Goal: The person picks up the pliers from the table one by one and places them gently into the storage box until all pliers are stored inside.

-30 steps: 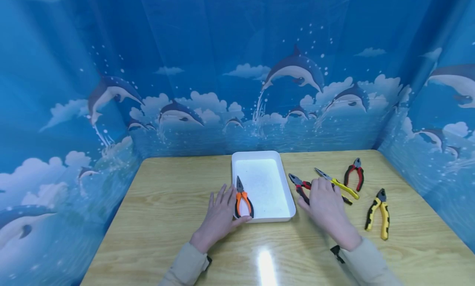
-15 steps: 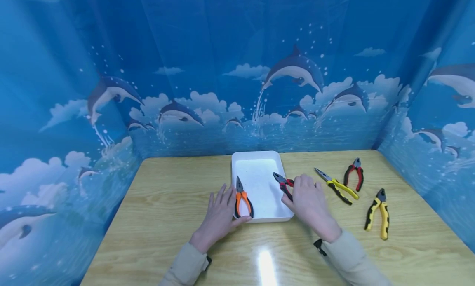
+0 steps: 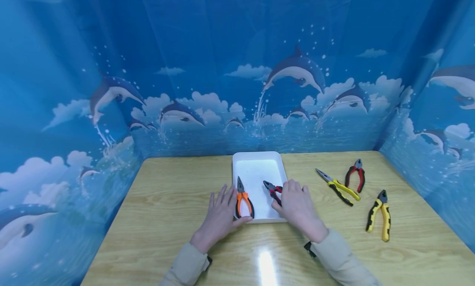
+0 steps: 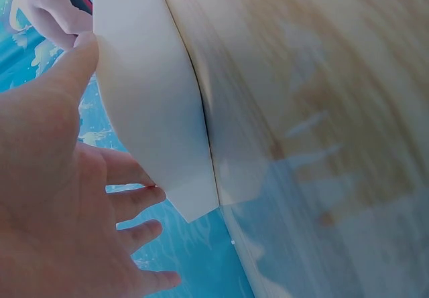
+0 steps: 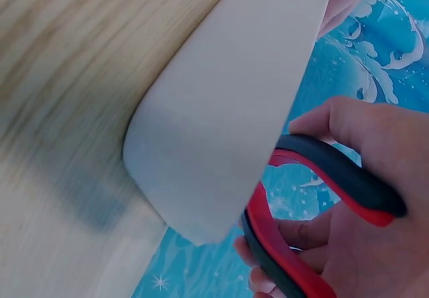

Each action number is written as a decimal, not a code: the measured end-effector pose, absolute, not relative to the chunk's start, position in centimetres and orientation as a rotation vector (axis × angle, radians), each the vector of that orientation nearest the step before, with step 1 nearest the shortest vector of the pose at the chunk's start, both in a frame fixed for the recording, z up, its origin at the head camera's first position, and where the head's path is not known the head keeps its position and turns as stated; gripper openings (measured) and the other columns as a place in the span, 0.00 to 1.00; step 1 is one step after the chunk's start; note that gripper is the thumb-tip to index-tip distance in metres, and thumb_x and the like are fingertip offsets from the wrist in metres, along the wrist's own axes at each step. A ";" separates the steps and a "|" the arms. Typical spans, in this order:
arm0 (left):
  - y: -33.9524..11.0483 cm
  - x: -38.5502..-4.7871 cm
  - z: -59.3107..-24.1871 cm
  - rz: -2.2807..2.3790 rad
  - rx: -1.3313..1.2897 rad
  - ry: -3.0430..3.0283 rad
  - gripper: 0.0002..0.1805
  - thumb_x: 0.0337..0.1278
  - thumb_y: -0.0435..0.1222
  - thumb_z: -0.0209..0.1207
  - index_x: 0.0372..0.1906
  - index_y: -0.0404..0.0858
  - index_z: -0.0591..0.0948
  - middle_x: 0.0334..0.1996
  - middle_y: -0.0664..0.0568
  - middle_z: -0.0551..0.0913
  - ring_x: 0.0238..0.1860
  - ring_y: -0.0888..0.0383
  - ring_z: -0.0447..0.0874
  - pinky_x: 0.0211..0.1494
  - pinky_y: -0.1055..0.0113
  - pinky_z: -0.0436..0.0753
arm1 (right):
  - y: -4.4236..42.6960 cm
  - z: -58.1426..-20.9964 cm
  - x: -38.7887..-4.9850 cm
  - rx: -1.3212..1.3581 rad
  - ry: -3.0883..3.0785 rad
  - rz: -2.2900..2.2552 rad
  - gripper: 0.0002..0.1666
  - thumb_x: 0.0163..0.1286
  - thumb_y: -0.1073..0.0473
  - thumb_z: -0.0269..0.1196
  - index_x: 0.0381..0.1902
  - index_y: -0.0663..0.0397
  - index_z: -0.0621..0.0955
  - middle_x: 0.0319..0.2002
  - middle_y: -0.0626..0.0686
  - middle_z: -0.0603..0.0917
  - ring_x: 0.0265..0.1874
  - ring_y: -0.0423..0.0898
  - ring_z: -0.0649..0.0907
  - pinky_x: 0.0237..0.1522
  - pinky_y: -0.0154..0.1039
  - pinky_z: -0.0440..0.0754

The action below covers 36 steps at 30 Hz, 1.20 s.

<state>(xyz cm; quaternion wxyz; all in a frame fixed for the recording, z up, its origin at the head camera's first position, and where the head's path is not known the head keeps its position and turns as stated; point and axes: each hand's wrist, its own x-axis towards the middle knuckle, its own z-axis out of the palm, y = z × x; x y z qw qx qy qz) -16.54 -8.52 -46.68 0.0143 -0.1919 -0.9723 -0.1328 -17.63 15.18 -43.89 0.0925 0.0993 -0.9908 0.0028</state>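
Diagonally, red pliers [image 3: 272, 188] gripped by the right hand [image 3: 298, 205] over the tray's [image 3: 256, 167] right edge point far-left; the left hand [image 3: 218, 210] spreads at its near-left corner.

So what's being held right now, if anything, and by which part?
The right hand holds red-and-black pliers by their handles. The left hand grips no tool; it just touches the white tray near its near-left corner.
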 end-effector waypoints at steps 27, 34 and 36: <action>-8.5 -16.5 -46.8 -0.396 -0.609 -3.020 0.54 0.60 0.68 0.56 0.78 0.33 0.60 0.80 0.40 0.55 0.80 0.37 0.47 0.76 0.32 0.53 | 11.7 -45.2 -19.1 0.348 -3.081 -0.001 0.35 0.61 0.38 0.72 0.45 0.66 0.79 0.34 0.56 0.75 0.30 0.47 0.73 0.27 0.39 0.78; -8.4 -16.5 -46.9 -0.387 -0.612 -3.011 0.55 0.59 0.69 0.55 0.78 0.33 0.60 0.79 0.40 0.55 0.79 0.37 0.48 0.76 0.31 0.53 | 12.1 -45.8 -19.2 0.331 -3.178 0.053 0.35 0.62 0.42 0.73 0.51 0.66 0.78 0.39 0.58 0.77 0.34 0.48 0.76 0.32 0.40 0.81; -8.5 -16.5 -46.9 -0.380 -0.608 -3.012 0.55 0.59 0.69 0.55 0.78 0.34 0.60 0.79 0.40 0.55 0.79 0.37 0.48 0.76 0.31 0.54 | 12.4 -45.6 -19.1 0.339 -3.187 0.072 0.34 0.63 0.43 0.72 0.53 0.66 0.78 0.40 0.58 0.77 0.34 0.49 0.77 0.32 0.41 0.82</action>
